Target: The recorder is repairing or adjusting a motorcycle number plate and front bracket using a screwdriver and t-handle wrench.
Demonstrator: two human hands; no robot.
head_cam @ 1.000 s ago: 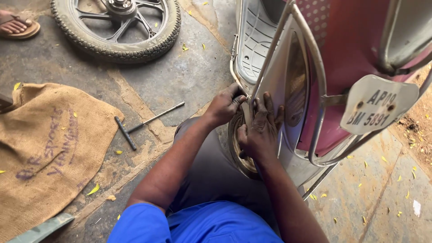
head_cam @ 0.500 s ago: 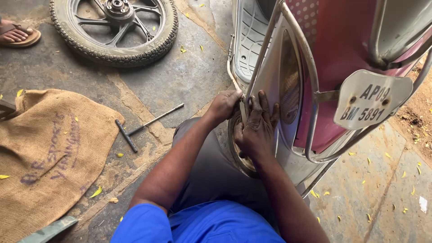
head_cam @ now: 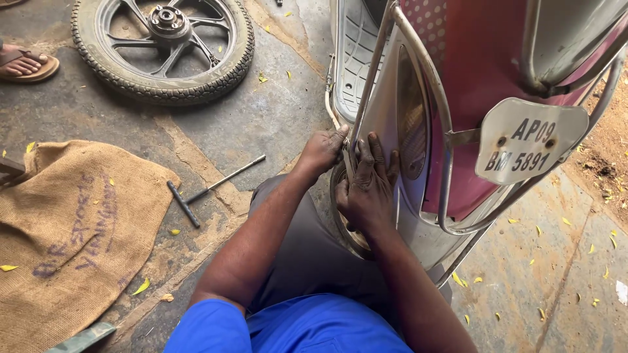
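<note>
A maroon scooter (head_cam: pixel 484 85) stands in front of me, seen from its rear, with a silver side panel (head_cam: pixel 383 111) and a chrome guard rail (head_cam: pixel 447 189). My left hand (head_cam: pixel 322 150) curls its fingers around the front edge of that panel. Beside it, my right hand (head_cam: pixel 367 189) lies flat against the panel with its fingers spread and pointing up. Part of the rear wheel (head_cam: pixel 350 235) shows just below my hands, mostly hidden by my right wrist. Neither hand holds a tool.
A T-handle wrench (head_cam: pixel 196 196) lies on the concrete to my left. A loose spoked wheel with its tyre (head_cam: pixel 163 46) lies further away. A burlap sack (head_cam: pixel 65 229) covers the floor at left. Another person's sandalled foot (head_cam: pixel 26 65) is at the far left edge.
Both hands stay at the side panel. My right hand has flattened and slid slightly up the panel, while my left hand has closed in on the edge.
</note>
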